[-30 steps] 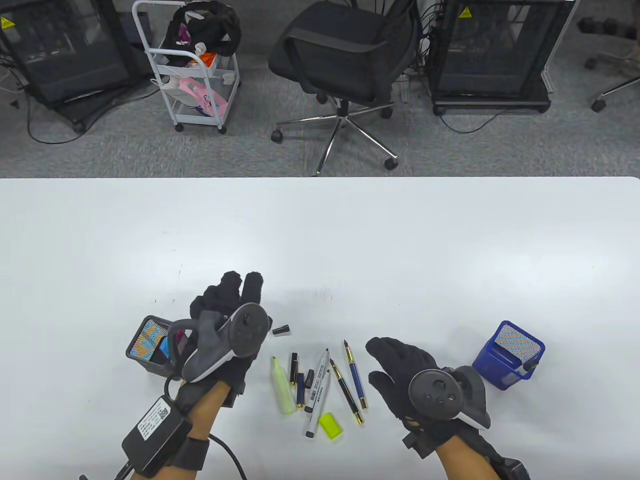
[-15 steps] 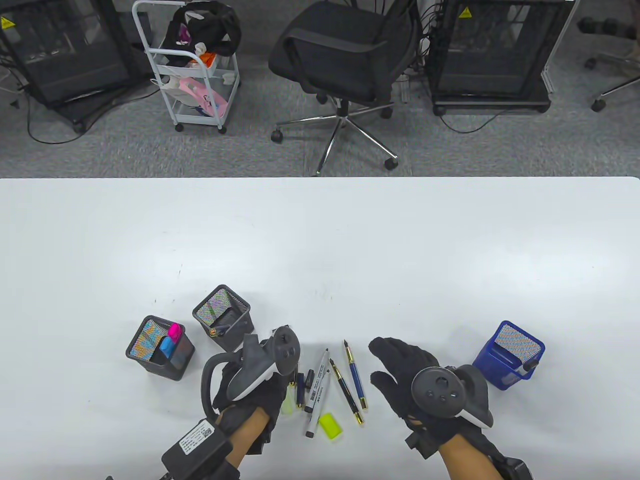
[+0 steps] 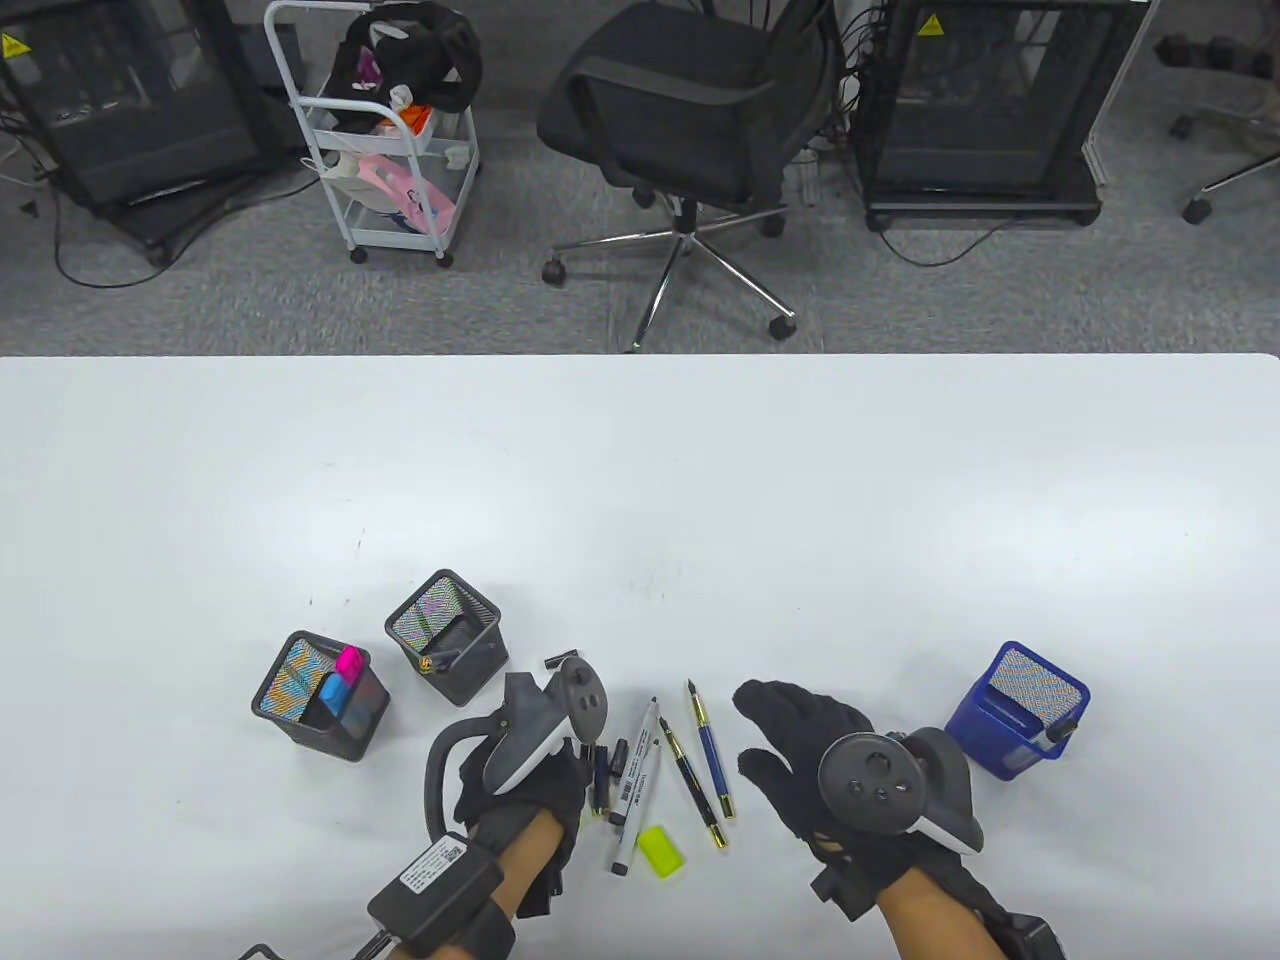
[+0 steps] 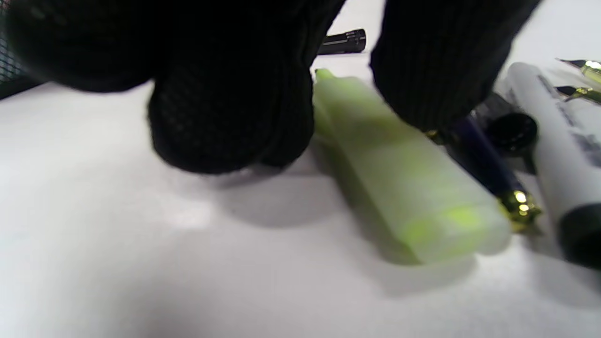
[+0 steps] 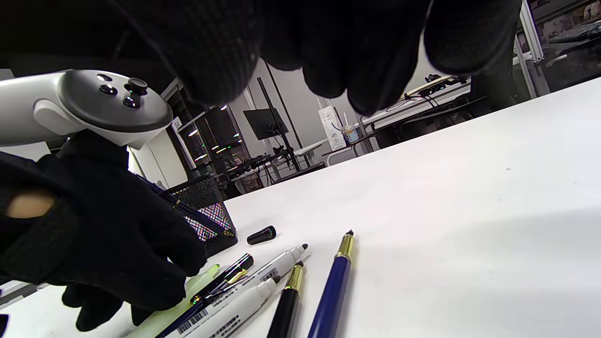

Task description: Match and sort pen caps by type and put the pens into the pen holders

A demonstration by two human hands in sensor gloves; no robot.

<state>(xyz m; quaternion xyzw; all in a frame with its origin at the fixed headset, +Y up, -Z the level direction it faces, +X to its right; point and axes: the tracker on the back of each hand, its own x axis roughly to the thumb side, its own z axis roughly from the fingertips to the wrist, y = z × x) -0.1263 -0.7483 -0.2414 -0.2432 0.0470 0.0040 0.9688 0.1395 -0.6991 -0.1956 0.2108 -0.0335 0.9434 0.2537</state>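
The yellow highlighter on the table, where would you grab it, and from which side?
Probably pinch the highlighter across its flat body, near the middle, coming straight down from above. It lies flat on the table with a blue cap close against one side, so fingers fit best over its broad top and edges. The left hand hovers there.

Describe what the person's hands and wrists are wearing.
Both hands wear black knit gloves, left hand and right hand. Each back carries a grey-and-white tracker with a round dark button face. A black labelled box with cable is strapped to the left wrist.
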